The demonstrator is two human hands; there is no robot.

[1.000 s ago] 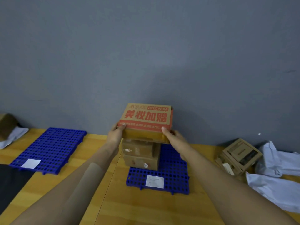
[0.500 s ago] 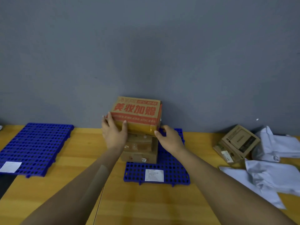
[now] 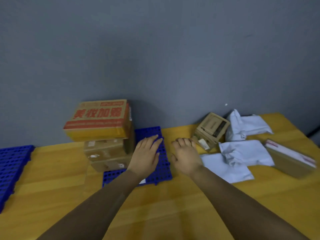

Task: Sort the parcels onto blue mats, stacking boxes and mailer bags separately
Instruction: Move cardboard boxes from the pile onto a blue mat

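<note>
A cardboard box with red print (image 3: 99, 119) rests on top of a plain brown box (image 3: 108, 154), both stacked on the left part of the middle blue mat (image 3: 163, 172). My left hand (image 3: 146, 155) hovers flat and empty over that mat, right of the stack. My right hand (image 3: 186, 155) is empty too, fingers loosely curled, above the table beside the mat. To the right lie a small brown box (image 3: 212, 129), several white mailer bags (image 3: 242, 153) and a flat box (image 3: 290, 159) near the right edge.
A second blue mat (image 3: 10, 168) lies at the far left of the wooden table (image 3: 155, 210). A grey wall stands right behind the stack. The table's right corner is near the flat box.
Both hands have let go of the red-printed box, which now sits on the brown box. They have moved right, off the stack. My view has swung right.
</note>
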